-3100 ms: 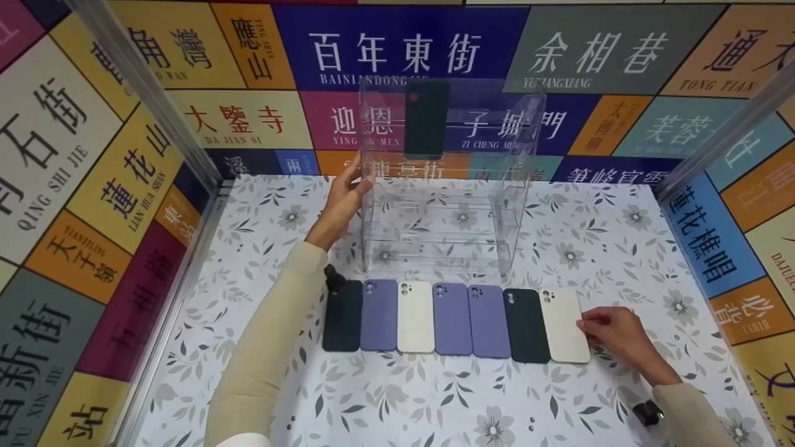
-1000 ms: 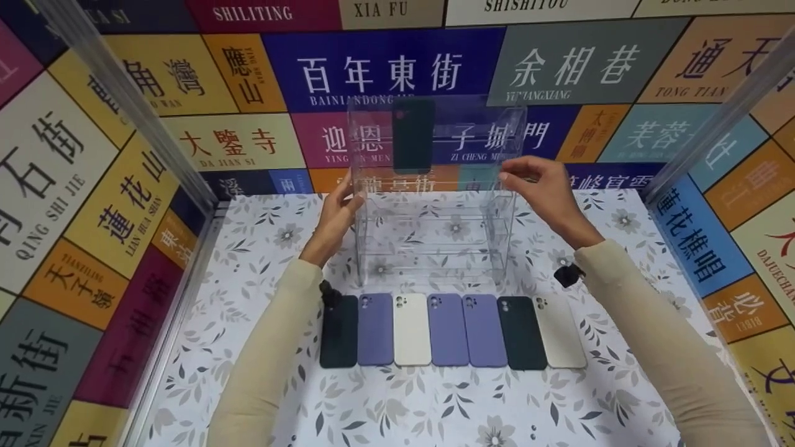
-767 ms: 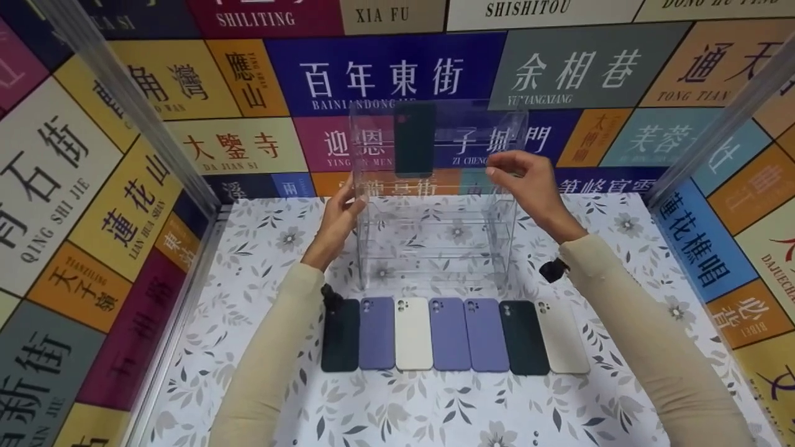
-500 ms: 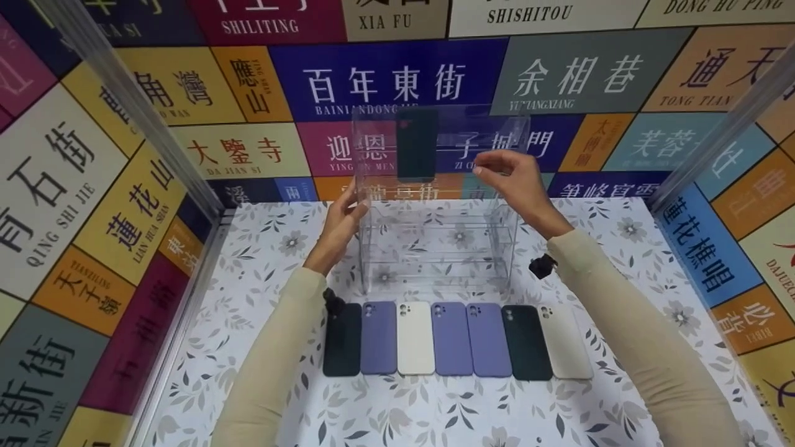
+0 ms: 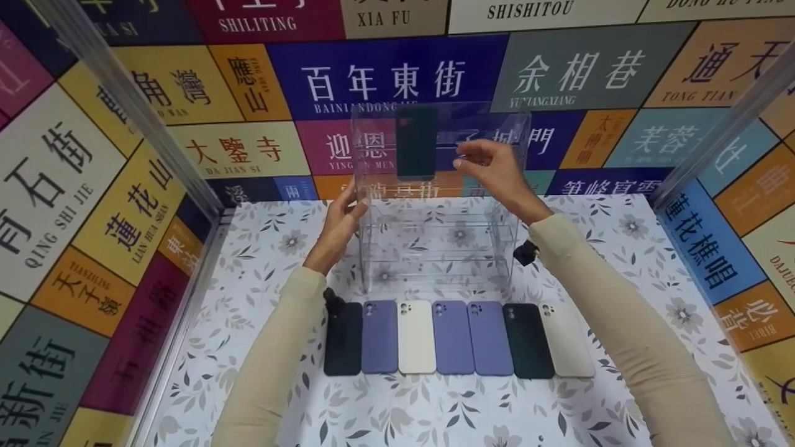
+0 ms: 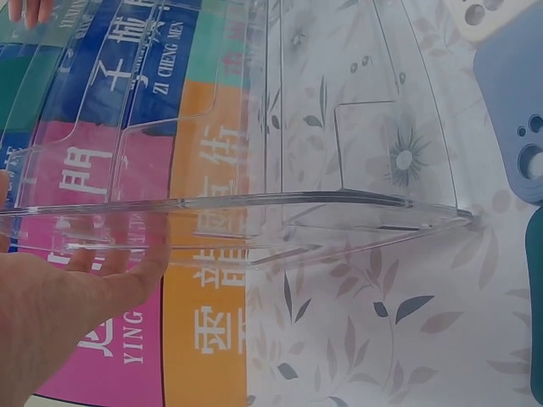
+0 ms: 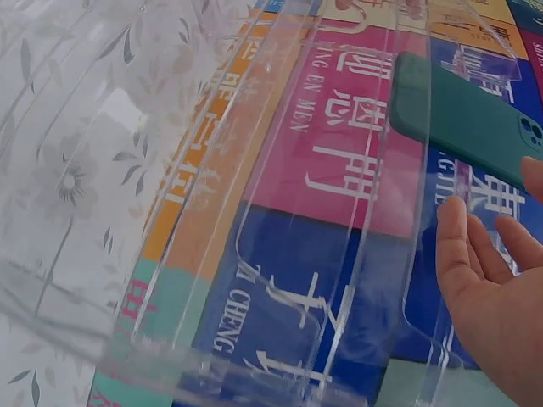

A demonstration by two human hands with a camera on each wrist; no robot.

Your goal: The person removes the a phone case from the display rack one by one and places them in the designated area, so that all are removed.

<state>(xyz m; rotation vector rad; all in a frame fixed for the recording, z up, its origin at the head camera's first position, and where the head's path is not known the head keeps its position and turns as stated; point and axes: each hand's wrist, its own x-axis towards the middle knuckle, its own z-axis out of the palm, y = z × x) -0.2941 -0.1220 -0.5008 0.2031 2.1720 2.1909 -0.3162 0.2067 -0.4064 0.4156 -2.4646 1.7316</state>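
Observation:
A clear tiered display stand stands at the back of the table. A dark green phone case leans upright on its top tier, left of centre. My left hand holds the stand's left side panel, with fingers and thumb around its edge in the left wrist view. My right hand hovers over the upper tier just right of the green case. Its fingers and thumb are apart with nothing between them, close to the case in the right wrist view.
Several phone cases lie in a row before the stand: dark green, purple, white and more, up to a white case at the right end. A sign-printed wall rises behind the flower-patterned table.
My right hand has left the white case at the row's right end, risen to the stand's upper tier and moved left toward the green case. My left hand has stayed at the stand's side.

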